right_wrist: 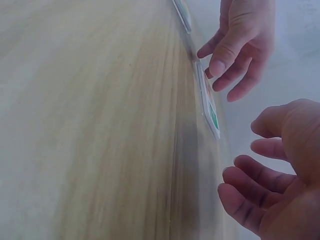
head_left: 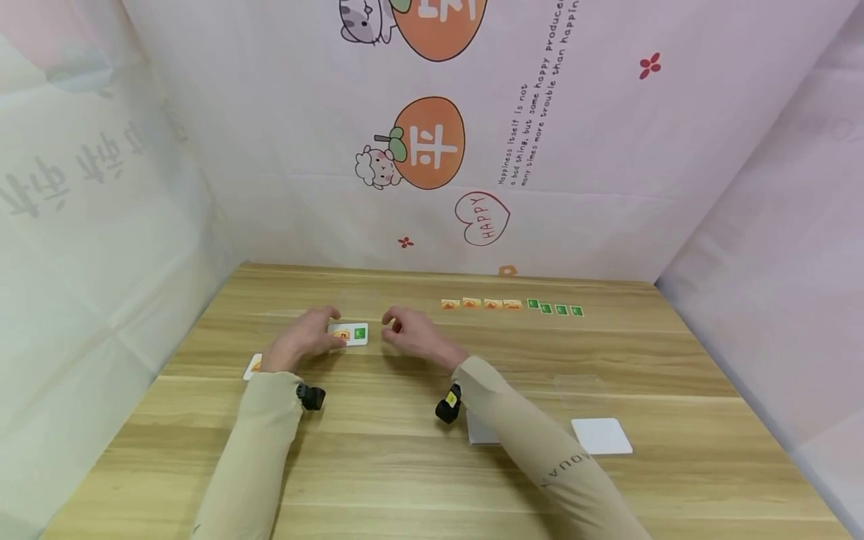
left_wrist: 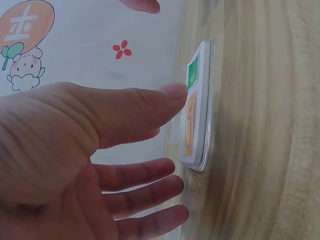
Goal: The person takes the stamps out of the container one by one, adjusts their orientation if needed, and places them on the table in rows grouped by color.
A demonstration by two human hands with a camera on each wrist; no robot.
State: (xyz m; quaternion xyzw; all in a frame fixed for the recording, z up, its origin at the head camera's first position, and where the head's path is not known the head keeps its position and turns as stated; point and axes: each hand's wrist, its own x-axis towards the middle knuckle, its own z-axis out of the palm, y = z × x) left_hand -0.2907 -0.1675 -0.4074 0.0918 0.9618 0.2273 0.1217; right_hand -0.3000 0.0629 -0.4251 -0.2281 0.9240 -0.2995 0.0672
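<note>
Pale printed sheeting (head_left: pixel 574 112) stands behind a wood-grain tabletop (head_left: pixel 378 472). Left of the flat white rectangular card bearing orange and green pictures (head_left: pixel 352 334), we see a second white card (head_left: pixel 253 366), partly hidden. Our left hand (head_left: pixel 307 337) spreads wide at the first card's left end; we cannot tell whether the thumb touches. That card lies flat, probably light, stiff and slick, so we would pinch its edges, sparing the pictures. Just right of it, our right hand (head_left: pixel 418 334) curves loosely, holding nothing visible; farther right lie small green squares (head_left: pixel 546 308).
</note>
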